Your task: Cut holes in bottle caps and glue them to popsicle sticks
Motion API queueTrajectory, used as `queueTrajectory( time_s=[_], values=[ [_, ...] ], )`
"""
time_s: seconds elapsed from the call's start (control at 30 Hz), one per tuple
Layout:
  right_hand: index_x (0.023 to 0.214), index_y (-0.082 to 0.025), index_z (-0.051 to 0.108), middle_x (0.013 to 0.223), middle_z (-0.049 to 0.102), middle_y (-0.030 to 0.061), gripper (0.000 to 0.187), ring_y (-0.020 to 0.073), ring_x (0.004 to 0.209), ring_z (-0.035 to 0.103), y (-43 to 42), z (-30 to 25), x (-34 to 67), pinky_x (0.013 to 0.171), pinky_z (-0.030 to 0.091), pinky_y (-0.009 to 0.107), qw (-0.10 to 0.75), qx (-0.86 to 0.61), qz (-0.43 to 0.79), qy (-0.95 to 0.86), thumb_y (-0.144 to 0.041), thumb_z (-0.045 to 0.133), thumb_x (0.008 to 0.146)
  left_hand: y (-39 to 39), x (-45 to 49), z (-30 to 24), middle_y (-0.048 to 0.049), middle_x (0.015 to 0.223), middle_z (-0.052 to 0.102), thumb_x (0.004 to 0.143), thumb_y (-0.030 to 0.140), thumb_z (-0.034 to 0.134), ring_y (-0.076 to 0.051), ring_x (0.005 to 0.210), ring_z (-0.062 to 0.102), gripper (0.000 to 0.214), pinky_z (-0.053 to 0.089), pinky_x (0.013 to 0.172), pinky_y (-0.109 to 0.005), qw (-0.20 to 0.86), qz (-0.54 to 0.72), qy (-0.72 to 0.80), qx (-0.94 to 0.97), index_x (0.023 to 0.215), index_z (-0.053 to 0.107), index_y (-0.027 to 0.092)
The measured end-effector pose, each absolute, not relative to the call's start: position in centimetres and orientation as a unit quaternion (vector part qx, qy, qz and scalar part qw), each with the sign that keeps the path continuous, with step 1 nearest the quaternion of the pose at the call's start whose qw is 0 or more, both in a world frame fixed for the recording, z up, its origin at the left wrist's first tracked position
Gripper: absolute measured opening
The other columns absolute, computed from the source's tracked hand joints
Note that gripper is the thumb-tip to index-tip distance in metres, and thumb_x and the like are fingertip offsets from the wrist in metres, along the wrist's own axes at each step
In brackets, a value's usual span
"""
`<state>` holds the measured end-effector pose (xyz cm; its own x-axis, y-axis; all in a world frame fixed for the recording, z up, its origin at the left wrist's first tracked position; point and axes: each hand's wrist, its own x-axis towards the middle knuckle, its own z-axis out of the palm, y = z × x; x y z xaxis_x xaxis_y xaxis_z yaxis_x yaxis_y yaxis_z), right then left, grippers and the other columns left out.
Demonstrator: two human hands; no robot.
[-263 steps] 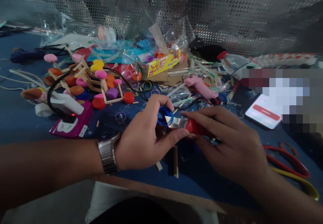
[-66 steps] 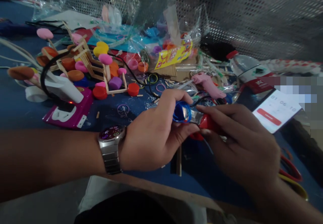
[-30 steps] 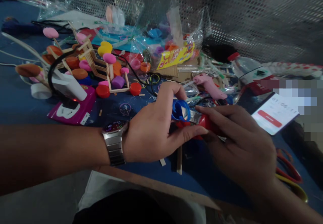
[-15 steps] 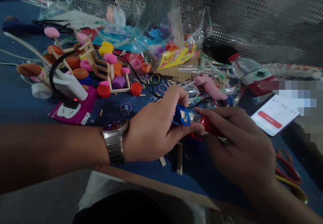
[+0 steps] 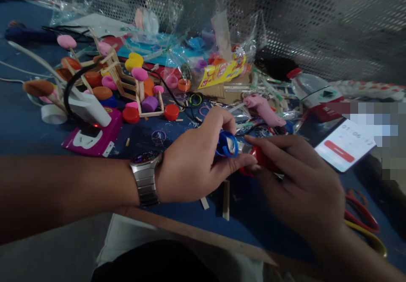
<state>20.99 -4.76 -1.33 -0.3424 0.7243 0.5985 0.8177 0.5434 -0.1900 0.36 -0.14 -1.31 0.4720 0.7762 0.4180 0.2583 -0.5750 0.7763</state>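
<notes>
My left hand (image 5: 195, 159), with a watch (image 5: 145, 178) on its wrist, pinches a blue bottle cap (image 5: 227, 144) between thumb and fingers. The cap's open side faces right, and a strip of its rim looks partly loose. My right hand (image 5: 304, 180) is closed around a red-handled knife (image 5: 260, 158). Its short metal blade (image 5: 243, 147) points left at the cap's rim; whether it touches cannot be made out. My left thumb reaches across to the red handle, most of which is hidden in my right palm.
Left stand stick frames (image 5: 125, 87) with coloured caps, beside a purple power strip (image 5: 106, 140). Behind my hands lies a pink glue gun (image 5: 264, 109). A bottle (image 5: 317, 91), a phone (image 5: 345, 144) and scissors (image 5: 363, 214) are on the right. Wood strips (image 5: 226, 201) lie near the table edge.
The blue cap has turned slightly in my left fingers, and its loose rim strip shows differently. Both hands stay in nearly the same place.
</notes>
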Motion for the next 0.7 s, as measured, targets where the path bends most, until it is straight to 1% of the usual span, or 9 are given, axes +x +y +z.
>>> queueTrajectory(
  time_s=[0.13, 0.2, 0.27, 0.37, 0.43, 0.5, 0.57, 0.63, 0.7],
  values=[
    [0.119, -0.011, 0.072, 0.098, 0.070, 0.0123, 0.030, 0.0209, 0.087, 0.068, -4.77, -1.37, 21.15, 0.072, 0.058, 0.031, 0.327, -0.477, -0.069, -0.813, -0.030, 0.058, 0.101, -0.30, 0.54, -1.26, -0.0072, 0.114, 0.057, 0.089, 0.049, 0.072, -0.015, 0.078, 0.063, 0.049, 0.050, 0.063, -0.030, 0.353, 0.427, 0.324, 0.767, 0.113, 0.039, 0.022],
    [0.119, -0.012, 0.072, 0.098, 0.070, 0.0119, 0.030, 0.0207, 0.086, 0.068, -4.79, -1.41, 21.17, 0.073, 0.058, 0.031, 0.325, -0.482, -0.068, -0.811, -0.031, 0.058, 0.101, -0.45, 0.59, -1.16, -0.0075, 0.114, 0.057, 0.090, 0.047, 0.071, -0.016, 0.080, 0.064, 0.048, 0.051, 0.064, -0.030, 0.360, 0.430, 0.327, 0.761, 0.113, 0.038, 0.022],
    [0.119, -0.013, 0.073, 0.098, 0.070, 0.0111, 0.030, 0.0204, 0.085, 0.068, -4.78, -1.45, 21.18, 0.072, 0.058, 0.031, 0.324, -0.491, -0.068, -0.806, -0.031, 0.058, 0.100, -0.57, 0.59, -1.09, -0.0054, 0.105, 0.058, 0.089, 0.047, 0.071, -0.015, 0.075, 0.062, 0.048, 0.049, 0.060, -0.029, 0.370, 0.427, 0.329, 0.757, 0.113, 0.038, 0.022],
    [0.121, -0.012, 0.073, 0.099, 0.070, 0.0111, 0.031, 0.0207, 0.086, 0.068, -4.72, -1.42, 21.22, 0.072, 0.058, 0.031, 0.322, -0.500, -0.072, -0.801, -0.031, 0.059, 0.100, -0.65, 0.50, -1.06, 0.0026, 0.081, 0.053, 0.090, 0.047, 0.070, -0.012, 0.057, 0.053, 0.048, 0.042, 0.051, -0.028, 0.399, 0.413, 0.330, 0.749, 0.116, 0.037, 0.022],
    [0.120, -0.011, 0.073, 0.099, 0.070, 0.0117, 0.033, 0.0210, 0.086, 0.068, -4.68, -1.32, 21.27, 0.074, 0.058, 0.031, 0.325, -0.499, -0.077, -0.799, -0.032, 0.060, 0.100, -0.60, 0.39, -1.09, 0.0035, 0.077, 0.051, 0.095, 0.043, 0.064, -0.011, 0.054, 0.050, 0.042, 0.042, 0.050, -0.029, 0.399, 0.408, 0.328, 0.753, 0.119, 0.037, 0.022],
    [0.119, -0.008, 0.074, 0.098, 0.070, 0.0125, 0.034, 0.0214, 0.087, 0.068, -4.64, -1.20, 21.32, 0.075, 0.058, 0.031, 0.326, -0.499, -0.081, -0.799, -0.033, 0.060, 0.100, -0.51, 0.29, -1.13, -0.0013, 0.088, 0.057, 0.099, 0.038, 0.057, -0.013, 0.063, 0.056, 0.034, 0.046, 0.056, -0.030, 0.375, 0.413, 0.327, 0.763, 0.120, 0.038, 0.020],
    [0.119, -0.007, 0.074, 0.098, 0.070, 0.0132, 0.034, 0.0218, 0.087, 0.068, -4.63, -1.11, 21.33, 0.075, 0.058, 0.031, 0.325, -0.502, -0.083, -0.797, -0.032, 0.060, 0.100, -0.45, 0.23, -1.20, -0.0060, 0.101, 0.060, 0.101, 0.037, 0.053, -0.016, 0.073, 0.060, 0.029, 0.049, 0.062, -0.031, 0.349, 0.414, 0.324, 0.776, 0.121, 0.040, 0.020],
    [0.119, -0.008, 0.074, 0.098, 0.070, 0.0134, 0.034, 0.0220, 0.087, 0.068, -4.62, -1.13, 21.32, 0.073, 0.058, 0.032, 0.320, -0.503, -0.081, -0.799, -0.033, 0.059, 0.100, -0.44, 0.25, -1.27, -0.0077, 0.108, 0.061, 0.102, 0.041, 0.053, -0.017, 0.077, 0.062, 0.031, 0.050, 0.063, -0.032, 0.339, 0.403, 0.320, 0.788, 0.122, 0.041, 0.020],
    [0.118, -0.009, 0.074, 0.098, 0.071, 0.0131, 0.034, 0.0221, 0.086, 0.068, -4.62, -1.20, 21.27, 0.071, 0.058, 0.032, 0.318, -0.499, -0.077, -0.802, -0.034, 0.060, 0.100, -0.45, 0.33, -1.35, -0.0092, 0.114, 0.062, 0.100, 0.045, 0.056, -0.018, 0.081, 0.064, 0.036, 0.050, 0.064, -0.032, 0.337, 0.395, 0.316, 0.794, 0.121, 0.042, 0.020]
  ],
)
